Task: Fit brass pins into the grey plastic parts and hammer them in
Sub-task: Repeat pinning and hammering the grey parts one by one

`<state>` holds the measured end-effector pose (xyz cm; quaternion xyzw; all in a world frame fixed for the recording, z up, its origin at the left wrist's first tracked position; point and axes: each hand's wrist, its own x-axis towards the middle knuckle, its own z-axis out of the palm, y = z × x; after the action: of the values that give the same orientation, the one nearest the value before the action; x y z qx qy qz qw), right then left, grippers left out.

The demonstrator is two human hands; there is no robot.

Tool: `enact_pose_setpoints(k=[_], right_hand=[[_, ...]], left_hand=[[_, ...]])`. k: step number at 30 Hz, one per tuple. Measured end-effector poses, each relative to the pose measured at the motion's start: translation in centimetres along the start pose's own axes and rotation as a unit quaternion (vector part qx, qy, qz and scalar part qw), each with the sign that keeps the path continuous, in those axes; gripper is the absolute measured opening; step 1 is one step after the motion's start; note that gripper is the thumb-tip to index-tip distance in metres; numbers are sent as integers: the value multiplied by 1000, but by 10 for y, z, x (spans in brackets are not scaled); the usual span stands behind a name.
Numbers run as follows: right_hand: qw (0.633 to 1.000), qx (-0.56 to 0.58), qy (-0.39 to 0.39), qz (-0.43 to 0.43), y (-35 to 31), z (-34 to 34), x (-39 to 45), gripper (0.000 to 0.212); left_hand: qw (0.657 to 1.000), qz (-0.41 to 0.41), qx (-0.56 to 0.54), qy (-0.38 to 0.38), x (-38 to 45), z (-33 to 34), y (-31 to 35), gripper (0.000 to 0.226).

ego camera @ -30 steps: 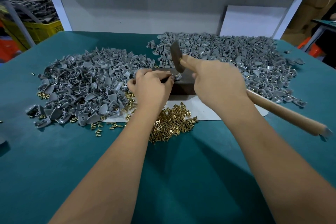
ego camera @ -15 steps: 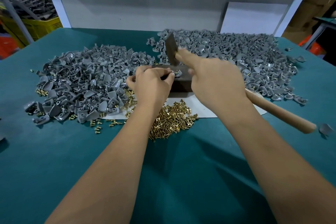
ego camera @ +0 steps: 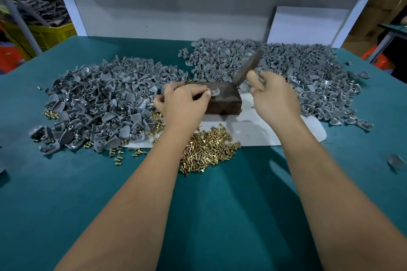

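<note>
Head view: one grey plastic part (ego camera: 214, 92) lies on top of the dark block (ego camera: 222, 100) at mid-tabletop, a brass pin seated in it. The left hand (ego camera: 181, 103) pins it there, fingers (ego camera: 199, 92) curled and pinching its near-left edge. The right hand (ego camera: 274, 97) grips the hammer (ego camera: 247, 67), fingers wrapped round the handle close under the head.

Change: half a second ago the hammer head stood directly over the part; it now sits to the right of the block, tilted away. Judgement: the striking on this part is probably finished, and the part is ready to go to a pile.

Surroundings: a heap of grey parts (ego camera: 99, 103) lies left of the block, a second heap (ego camera: 297, 72) behind and right. Loose brass pins (ego camera: 207, 149) lie just in front, partly on a white sheet (ego camera: 264, 132). Open green tabletop (ego camera: 220, 215) remains only toward the person; the heaps crowd both sides of the block.
</note>
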<state>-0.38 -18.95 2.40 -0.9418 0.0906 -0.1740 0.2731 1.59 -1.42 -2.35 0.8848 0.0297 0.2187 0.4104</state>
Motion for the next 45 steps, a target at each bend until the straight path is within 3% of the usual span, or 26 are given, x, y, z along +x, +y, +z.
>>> enact_pose_setpoints(k=[6, 9, 11, 13, 15, 26, 45], right_hand=[[994, -58, -46, 84, 22, 12, 8, 21], [985, -166, 32, 24, 15, 13, 7, 21], [989, -113, 83, -43, 0, 15, 8, 20], [994, 3, 44, -96, -17, 22, 8, 15], [991, 49, -16, -126, -31, 34, 7, 14], [989, 20, 9, -143, -40, 58, 9, 16], [978, 120, 72, -156, -30, 68, 2, 13]], left_hand=[[999, 1, -32, -17, 0, -4, 0, 17], [999, 5, -31, -19, 0, -5, 0, 15], [999, 13, -25, -15, -1, -5, 1, 14], [1000, 26, -12, -9, 0, -5, 1, 14], [999, 42, 4, -3, 0, -5, 2, 14], [997, 72, 43, 5, 1, -4, 0, 19], [998, 39, 44, 13, 1, 1, -1, 17]])
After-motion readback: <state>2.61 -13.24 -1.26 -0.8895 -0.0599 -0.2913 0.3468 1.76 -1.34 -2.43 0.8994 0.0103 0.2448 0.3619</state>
